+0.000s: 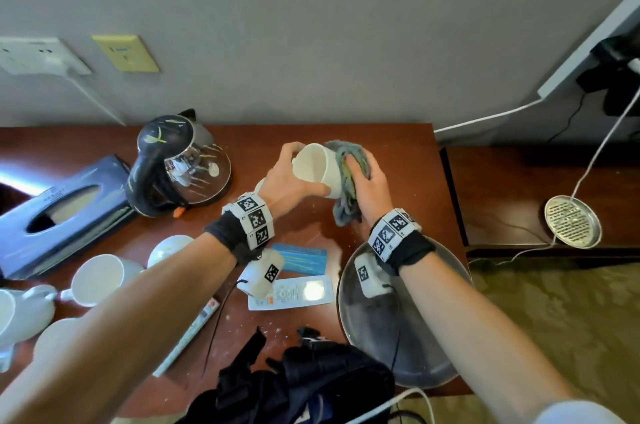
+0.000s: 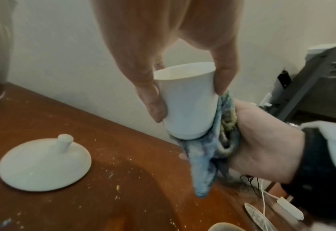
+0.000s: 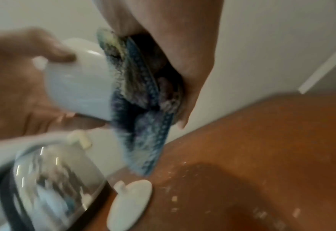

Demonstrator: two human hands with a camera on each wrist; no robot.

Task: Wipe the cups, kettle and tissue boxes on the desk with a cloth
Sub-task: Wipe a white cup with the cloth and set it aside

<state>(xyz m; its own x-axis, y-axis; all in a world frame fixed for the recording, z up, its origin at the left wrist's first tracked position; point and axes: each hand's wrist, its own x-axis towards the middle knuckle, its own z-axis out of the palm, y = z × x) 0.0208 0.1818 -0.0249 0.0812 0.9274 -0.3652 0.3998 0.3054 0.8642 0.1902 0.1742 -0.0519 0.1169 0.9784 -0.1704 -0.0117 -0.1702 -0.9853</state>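
Note:
My left hand (image 1: 294, 178) grips a white cup (image 1: 317, 169) above the desk, tilted with its mouth toward me; thumb and fingers wrap its wall (image 2: 187, 100). My right hand (image 1: 367, 181) holds a blue-grey cloth (image 1: 346, 188) pressed against the cup's base (image 3: 80, 87), the cloth's tail (image 2: 202, 168) hanging down. The glass kettle (image 1: 180, 164) with black handle stands at the left. A dark tissue box (image 1: 62, 209) lies further left. More white cups (image 1: 100, 278) sit at the near left.
A white cup lid (image 2: 44, 164) lies on the brown desk (image 1: 398, 153) under the hands. A round metal tray (image 1: 433, 354), a remote (image 1: 294, 292), a blue packet (image 1: 301, 257) and a black bag (image 1: 311, 382) sit near me. Crumbs dot the desk.

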